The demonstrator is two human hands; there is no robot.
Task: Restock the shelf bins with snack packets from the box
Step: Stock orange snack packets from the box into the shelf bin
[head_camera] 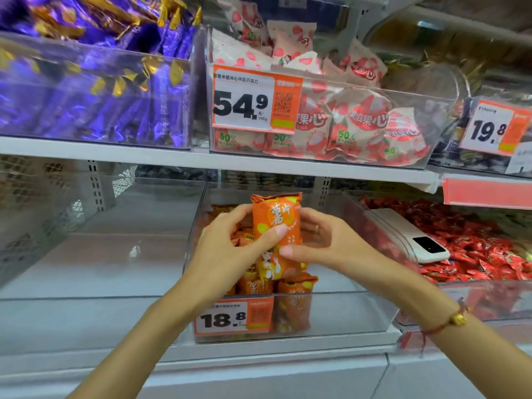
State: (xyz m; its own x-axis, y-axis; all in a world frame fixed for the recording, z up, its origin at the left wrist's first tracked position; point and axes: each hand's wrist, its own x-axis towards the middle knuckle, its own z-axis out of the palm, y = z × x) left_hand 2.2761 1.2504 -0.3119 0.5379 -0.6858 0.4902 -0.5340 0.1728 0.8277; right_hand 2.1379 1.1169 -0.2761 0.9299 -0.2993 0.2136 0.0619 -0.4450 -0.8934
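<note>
An orange snack packet (277,217) stands upright over the clear middle bin (345,312) on the lower shelf. My left hand (230,243) grips its left side, thumb across the front. From the right, my right hand (325,240) holds the same packet, thumb on its lower front. Several more orange packets (293,298) lie in the bin below, behind an 18.8 price tag (233,318). The box is not in view.
A white phone (414,240) lies on red wrapped snacks in the right bin (489,249). The left bin (86,254) holds nothing. On the upper shelf stand bins of purple packets (95,90) and strawberry packets (354,119).
</note>
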